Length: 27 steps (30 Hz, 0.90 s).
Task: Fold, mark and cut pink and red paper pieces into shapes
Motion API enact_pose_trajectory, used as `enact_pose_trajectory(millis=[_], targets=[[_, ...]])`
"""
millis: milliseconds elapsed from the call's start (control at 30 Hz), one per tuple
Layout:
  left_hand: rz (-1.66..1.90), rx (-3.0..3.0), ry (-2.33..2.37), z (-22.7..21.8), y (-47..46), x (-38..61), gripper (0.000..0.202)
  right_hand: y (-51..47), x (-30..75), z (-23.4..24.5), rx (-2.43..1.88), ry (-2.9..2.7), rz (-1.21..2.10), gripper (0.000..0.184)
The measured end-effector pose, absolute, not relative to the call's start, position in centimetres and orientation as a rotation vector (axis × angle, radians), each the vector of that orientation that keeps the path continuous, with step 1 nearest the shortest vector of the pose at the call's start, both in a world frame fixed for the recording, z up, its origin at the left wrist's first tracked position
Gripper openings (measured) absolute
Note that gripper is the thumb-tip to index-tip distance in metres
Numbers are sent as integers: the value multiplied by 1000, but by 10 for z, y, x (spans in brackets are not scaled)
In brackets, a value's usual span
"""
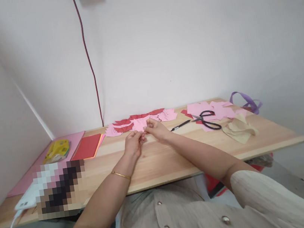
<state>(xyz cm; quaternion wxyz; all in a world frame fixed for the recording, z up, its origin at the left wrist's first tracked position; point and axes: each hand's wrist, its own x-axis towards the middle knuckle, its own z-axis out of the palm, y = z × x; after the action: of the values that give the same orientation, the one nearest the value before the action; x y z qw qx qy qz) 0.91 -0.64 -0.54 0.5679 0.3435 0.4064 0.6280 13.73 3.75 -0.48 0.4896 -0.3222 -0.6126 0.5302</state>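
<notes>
Between my two hands is a piece of pink paper, pinched along its near edge above the table. My left hand has its thumb and fingers closed on the lower left of the paper. From the right, my right hand pinches the same paper, its fingertips close to those of the left. Just behind lie red paper cutouts and pink paper cutouts with jagged edges. To the right of my right hand rests a black pen.
Black-handled scissors lie open by pink scraps on the wooden table. Crumpled beige cloth or paper and a purple ribbon are at right. Red paper sheets, a yellow packet and a white device with a cable are left.
</notes>
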Motion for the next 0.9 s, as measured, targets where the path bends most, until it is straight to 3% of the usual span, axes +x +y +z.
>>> enact_pose_trajectory(millis=[267, 900], targets=[[1527, 919, 968, -9, -3, 5, 24, 34, 138, -5, -671, -1353, 1569, 31], [1327, 1491, 1151, -11, -2, 0, 24, 26, 132, -5, -945, -1384, 1232, 41]])
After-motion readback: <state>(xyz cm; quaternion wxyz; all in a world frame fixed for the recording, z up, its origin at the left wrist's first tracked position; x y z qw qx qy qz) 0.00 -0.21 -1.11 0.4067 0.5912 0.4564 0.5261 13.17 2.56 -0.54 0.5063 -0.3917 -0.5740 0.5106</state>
